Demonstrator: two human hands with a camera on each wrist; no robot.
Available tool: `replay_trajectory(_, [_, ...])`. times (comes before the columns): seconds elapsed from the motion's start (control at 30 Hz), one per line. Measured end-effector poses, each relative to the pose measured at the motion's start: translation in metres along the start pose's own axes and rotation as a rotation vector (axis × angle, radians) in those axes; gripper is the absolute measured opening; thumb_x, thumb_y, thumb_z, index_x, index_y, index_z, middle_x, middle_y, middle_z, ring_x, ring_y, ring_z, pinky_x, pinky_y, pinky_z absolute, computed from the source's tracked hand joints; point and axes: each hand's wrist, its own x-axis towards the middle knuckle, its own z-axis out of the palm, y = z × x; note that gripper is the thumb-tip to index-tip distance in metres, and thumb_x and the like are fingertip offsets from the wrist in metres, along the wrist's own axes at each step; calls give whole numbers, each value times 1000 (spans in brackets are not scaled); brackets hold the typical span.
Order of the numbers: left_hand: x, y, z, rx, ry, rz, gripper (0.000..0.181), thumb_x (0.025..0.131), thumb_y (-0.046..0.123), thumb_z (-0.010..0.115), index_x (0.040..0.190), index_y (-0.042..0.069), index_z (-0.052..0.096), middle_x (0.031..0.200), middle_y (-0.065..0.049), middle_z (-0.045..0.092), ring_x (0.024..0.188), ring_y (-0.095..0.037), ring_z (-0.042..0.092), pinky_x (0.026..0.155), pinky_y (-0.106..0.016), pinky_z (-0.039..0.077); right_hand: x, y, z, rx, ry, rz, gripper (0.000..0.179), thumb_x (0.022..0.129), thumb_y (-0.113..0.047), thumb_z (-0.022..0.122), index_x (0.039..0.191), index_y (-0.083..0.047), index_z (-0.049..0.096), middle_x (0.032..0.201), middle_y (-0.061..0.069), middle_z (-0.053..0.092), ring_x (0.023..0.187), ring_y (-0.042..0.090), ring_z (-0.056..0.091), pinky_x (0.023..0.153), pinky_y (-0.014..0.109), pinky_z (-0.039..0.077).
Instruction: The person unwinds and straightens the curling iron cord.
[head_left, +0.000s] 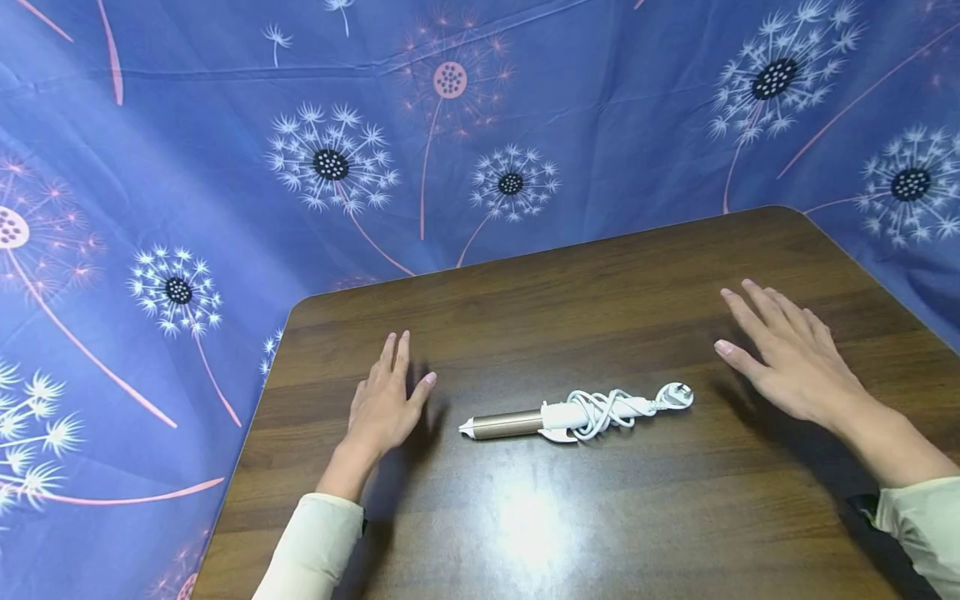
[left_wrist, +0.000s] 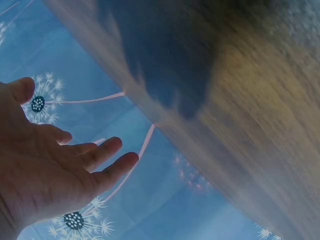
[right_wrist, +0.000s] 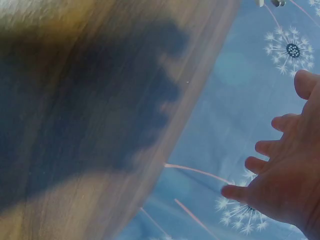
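Observation:
A curling iron (head_left: 510, 423) with a gold-brown barrel and white handle lies on the wooden table (head_left: 637, 308), its tip toward the left. Its white cord (head_left: 600, 412) is wound round the handle, and the plug (head_left: 677, 395) rests at the right end. My left hand (head_left: 384, 407), fingers extended and holding nothing, is to the left of the tip, apart from it. Beyond the plug on the right, my right hand (head_left: 798, 358) is held over the table with its fingers spread. In the wrist views the left palm (left_wrist: 55, 170) and right palm (right_wrist: 290, 175) hold nothing.
A blue cloth (head_left: 600, 108) printed with dandelions hangs behind the table and along its left and right sides. Both hands cast shadows on the wood. Bright glare (head_left: 528, 521) shows on the tabletop in front of the curling iron.

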Motion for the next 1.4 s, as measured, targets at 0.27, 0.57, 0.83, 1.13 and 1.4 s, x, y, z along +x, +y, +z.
replay_trajectory(0.27, [-2,12,5,-20,29,50,70,84,62,30,137,36,-8,147,5,-2,129,-30,20,93,-58,23,-3,-11,2,100,-31,40,64,90,-38,43,141,-27,5,147,7,3,131,36,1,85,67,11])
replay_trajectory(0.57, [-4,27,8,-46,100,155,67,83,61,36,139,26,23,136,-2,26,118,-24,36,88,-48,34,-6,-22,5,180,-50,73,65,90,-39,43,141,-28,2,147,8,7,128,41,10,88,64,15])
replay_trajectory(0.83, [-7,39,14,-59,110,252,63,82,59,41,132,21,38,135,-2,29,118,-22,37,85,-47,37,-14,-33,12,276,-42,91,65,90,-39,44,141,-27,5,144,15,15,128,40,15,91,61,16])
replay_trajectory(1.13, [-13,57,24,-61,95,347,61,78,57,51,126,20,46,132,0,32,111,-19,41,82,-44,39,-26,-46,23,346,-46,133,64,89,-37,46,141,-25,12,135,25,29,114,48,33,82,62,26])
replay_trajectory(1.4, [-16,66,34,-52,96,398,61,75,54,57,123,16,49,131,-1,35,108,-17,42,80,-40,40,-33,-50,30,349,13,130,60,87,-32,53,138,-20,25,118,18,47,99,36,50,74,54,37])
